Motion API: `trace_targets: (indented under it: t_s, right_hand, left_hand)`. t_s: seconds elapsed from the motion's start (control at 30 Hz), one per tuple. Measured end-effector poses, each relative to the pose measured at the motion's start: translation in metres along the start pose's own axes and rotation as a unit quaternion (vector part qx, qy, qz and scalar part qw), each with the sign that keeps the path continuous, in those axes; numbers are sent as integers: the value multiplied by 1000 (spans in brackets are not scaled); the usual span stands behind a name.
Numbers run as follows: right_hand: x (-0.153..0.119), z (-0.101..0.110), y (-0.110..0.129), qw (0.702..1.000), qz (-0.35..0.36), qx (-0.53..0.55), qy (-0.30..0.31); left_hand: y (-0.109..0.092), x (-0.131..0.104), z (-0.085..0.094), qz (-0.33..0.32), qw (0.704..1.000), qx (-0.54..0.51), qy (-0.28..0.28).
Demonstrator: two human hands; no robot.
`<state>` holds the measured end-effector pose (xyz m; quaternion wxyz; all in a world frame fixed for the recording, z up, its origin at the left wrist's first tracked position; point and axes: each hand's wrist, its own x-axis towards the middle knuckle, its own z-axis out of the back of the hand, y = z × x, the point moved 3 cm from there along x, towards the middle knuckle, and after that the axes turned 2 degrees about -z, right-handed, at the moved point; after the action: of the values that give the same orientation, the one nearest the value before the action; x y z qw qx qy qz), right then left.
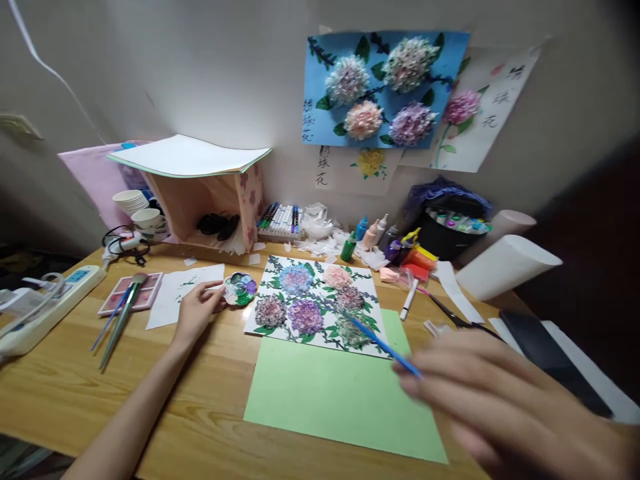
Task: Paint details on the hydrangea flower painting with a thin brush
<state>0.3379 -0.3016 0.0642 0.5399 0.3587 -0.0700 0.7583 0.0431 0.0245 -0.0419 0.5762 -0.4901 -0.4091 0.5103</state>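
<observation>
My left hand [201, 308] pinches the edge of a small flower-shaped paint palette [240, 289] smeared with green, purple and white. Blurred by motion, my right hand [480, 380] grips a thin blue paintbrush [383, 343] near its end. The brush's tip lies over the right half of a white flower picture [320, 303]; whether it touches is unclear. Several raised, textured blossoms in blue, pink, purple and pale green cover the picture, with painted leaves and stems between them. Under its lower edge lies a light green sheet [340, 400].
Left are a power strip [55, 313], a pink case [131, 293] with brushes, and a paint-marked paper [185, 293]. Behind stand a pink box [200, 207], markers [280, 220] and paint bottles [349, 247]. Right lie scissors [455, 317], a paper roll [510, 267] and a phone [555, 363].
</observation>
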Motion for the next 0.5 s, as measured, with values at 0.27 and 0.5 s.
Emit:
trace_targets:
  t_s: [0.27,0.5]
  right_hand:
    - [137,-95,21,991,85,66,74]
    - [176,-149,3,983,24,143,112]
  left_hand:
    - [-16,-11,13,-67,997,-42,-21]
    - [-22,-15,19,-82,994,-75,-20]
